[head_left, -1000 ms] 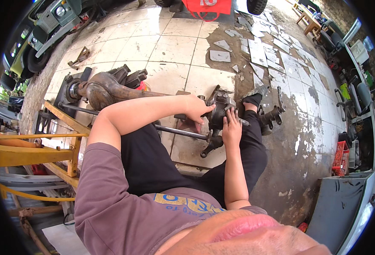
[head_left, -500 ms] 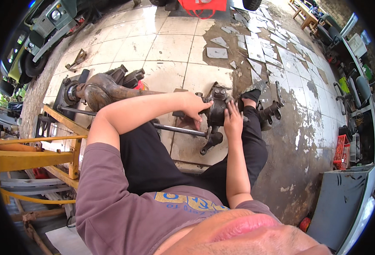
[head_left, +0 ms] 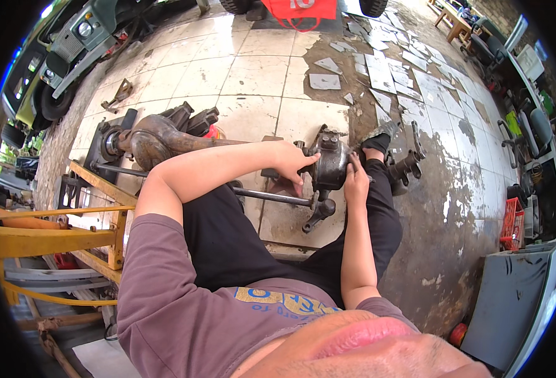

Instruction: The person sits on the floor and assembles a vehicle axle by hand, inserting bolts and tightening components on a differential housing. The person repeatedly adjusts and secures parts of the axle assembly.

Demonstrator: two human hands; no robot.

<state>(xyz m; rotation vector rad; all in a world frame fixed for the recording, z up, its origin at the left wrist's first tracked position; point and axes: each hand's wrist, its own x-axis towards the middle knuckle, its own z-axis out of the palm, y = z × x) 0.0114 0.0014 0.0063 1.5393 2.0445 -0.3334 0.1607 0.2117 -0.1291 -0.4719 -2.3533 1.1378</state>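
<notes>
Cracked white floor tiles [head_left: 259,75] carry a grimy dark metal steering-knuckle housing [head_left: 329,165] at the end of a rusty axle [head_left: 164,140]. Left hand [head_left: 289,165] cups its near face, right hand [head_left: 356,184] grips its far side. A steady two-handed brace would probably keep it square while it is worked.

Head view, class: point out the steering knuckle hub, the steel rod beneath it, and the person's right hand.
steering knuckle hub [head_left: 329,165], head view, on its dark rounded casing.
steel rod [head_left: 272,196], head view, mid-shaft.
right hand [head_left: 356,184], head view, back of the hand.
</notes>
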